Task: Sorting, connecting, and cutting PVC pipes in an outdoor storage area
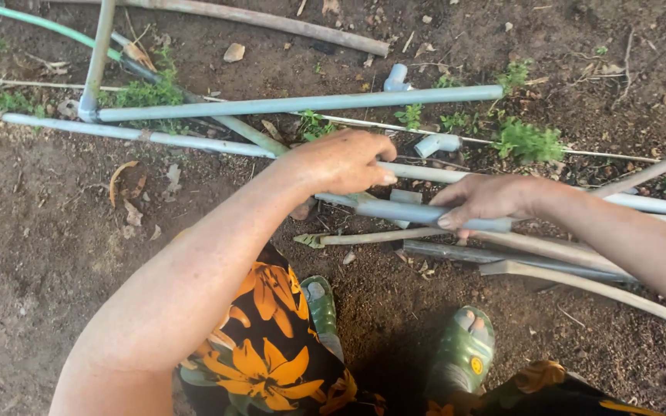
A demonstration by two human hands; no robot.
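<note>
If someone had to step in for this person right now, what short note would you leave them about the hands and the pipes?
Left hand: closed over the long grey pipe lying across the soil, near where a short pipe piece meets it.
Right hand: gripping the short grey pipe piece, fingers wrapped round it.
Nearby: another long grey pipe lies further away, a loose elbow fitting sits among the weeds, and old hoses lie on the right.
Done: both pieces are in hand and lined up.
Left: whether they are joined cannot be told; check the joint.
</note>
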